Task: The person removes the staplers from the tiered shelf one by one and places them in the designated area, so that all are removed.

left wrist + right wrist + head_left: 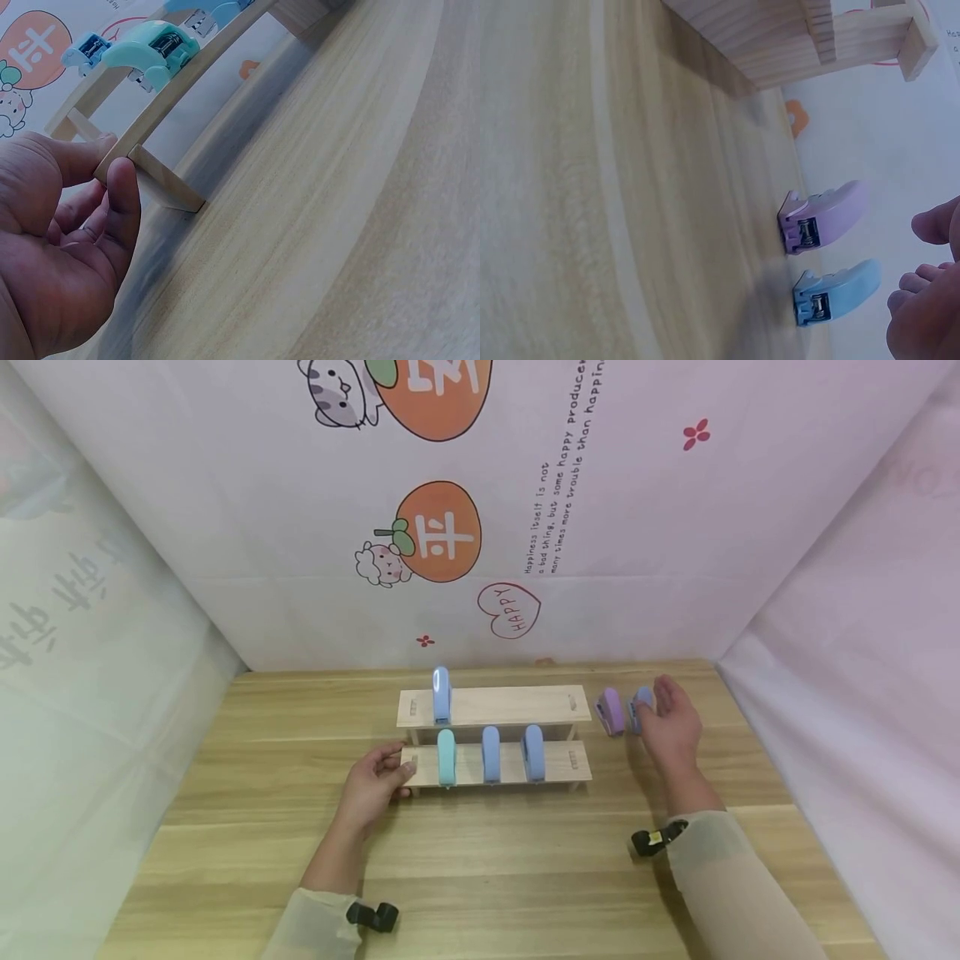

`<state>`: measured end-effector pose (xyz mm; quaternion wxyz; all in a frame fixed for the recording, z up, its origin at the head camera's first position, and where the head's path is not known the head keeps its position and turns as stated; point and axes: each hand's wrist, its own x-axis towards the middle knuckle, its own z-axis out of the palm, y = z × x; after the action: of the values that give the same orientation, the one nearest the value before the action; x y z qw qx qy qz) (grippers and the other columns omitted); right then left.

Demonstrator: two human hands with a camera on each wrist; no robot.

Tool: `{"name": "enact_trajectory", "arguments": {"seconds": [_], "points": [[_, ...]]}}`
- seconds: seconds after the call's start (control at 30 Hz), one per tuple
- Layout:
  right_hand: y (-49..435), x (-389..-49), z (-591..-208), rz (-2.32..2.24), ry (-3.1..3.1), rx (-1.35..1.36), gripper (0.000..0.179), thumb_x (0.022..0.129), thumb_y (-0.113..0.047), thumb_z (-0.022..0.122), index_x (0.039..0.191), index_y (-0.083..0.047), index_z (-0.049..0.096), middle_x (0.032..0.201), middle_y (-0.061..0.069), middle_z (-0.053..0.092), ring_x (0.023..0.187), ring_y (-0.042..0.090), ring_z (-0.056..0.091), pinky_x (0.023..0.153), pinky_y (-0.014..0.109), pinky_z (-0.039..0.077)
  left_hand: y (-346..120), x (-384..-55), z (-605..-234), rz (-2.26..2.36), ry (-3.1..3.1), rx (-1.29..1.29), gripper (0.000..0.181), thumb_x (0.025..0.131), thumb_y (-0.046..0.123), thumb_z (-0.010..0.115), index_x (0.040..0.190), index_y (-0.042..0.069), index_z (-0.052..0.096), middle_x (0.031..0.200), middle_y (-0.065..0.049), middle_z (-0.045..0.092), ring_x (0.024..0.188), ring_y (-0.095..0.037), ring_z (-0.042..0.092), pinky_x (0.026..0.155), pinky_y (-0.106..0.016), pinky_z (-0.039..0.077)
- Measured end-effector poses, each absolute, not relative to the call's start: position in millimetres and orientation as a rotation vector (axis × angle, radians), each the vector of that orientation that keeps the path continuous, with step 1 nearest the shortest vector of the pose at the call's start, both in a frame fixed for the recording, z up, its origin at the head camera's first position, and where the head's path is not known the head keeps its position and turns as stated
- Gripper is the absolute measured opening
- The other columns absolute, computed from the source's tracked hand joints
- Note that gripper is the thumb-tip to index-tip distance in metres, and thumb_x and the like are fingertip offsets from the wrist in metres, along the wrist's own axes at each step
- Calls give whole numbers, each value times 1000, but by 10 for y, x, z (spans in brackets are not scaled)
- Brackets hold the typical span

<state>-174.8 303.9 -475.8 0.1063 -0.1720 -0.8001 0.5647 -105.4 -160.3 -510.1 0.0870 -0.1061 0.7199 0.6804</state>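
Note:
My left hand [377, 781] grips the left end of the front plank [468, 768] of a two-tier wooden stand, thumb on top and fingers underneath. On this plank stand a teal stapler-shaped device [447, 757] with a curved handle and two blue ones [491, 754] [533, 752]. Another blue device [442, 695] stands on the rear plank [517, 704]. My right hand [672, 724] is beside a light blue device [640, 708] on the table, thumb towards it; the right wrist view shows a gap between them. A purple device [825, 217] stands alongside.
The stand rests on short legs [169, 180] on a wood-grain table [510, 868]. A white printed sheet [637, 568] rises behind the table's back edge. More white sheeting [847, 693] hangs at both sides.

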Motion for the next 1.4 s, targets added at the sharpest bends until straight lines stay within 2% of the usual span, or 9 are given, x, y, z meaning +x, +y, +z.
{"name": "enact_trajectory", "arguments": {"seconds": [0.23,0.53,0.9,1.4], "points": [[2952,-1759,-4703,1683,-2285,-493,68,98,-12,66,160,-13,37,162,8,41,149,20,40,123,27,34,-1581,-1033,-5037,1996,2154,-342,52,98,11,74,146,4,54,120,-18,58,98,-27,64,77,-35,66],[2901,-1743,-4664,1702,-2294,-454,69,98,-9,66,160,-11,37,162,8,40,149,20,39,123,30,34,-1519,-943,-4789,1979,2169,-324,53,99,7,70,147,-3,50,120,-20,59,97,-27,65,79,-37,66],[2746,-1706,-4552,1688,-2325,-387,68,99,-11,68,160,-15,39,162,6,41,149,21,40,122,33,36,-1529,-963,-4845,1966,2173,-346,51,99,8,71,147,1,53,121,-20,59,99,-28,65,80,-36,66],[2552,-1676,-4378,1695,-2338,-310,68,98,-14,69,160,-16,40,161,5,43,148,23,40,123,37,35,-1499,-941,-4741,1959,2176,-339,51,99,8,70,146,-1,52,121,-21,58,100,-31,65,83,-40,66]]}}
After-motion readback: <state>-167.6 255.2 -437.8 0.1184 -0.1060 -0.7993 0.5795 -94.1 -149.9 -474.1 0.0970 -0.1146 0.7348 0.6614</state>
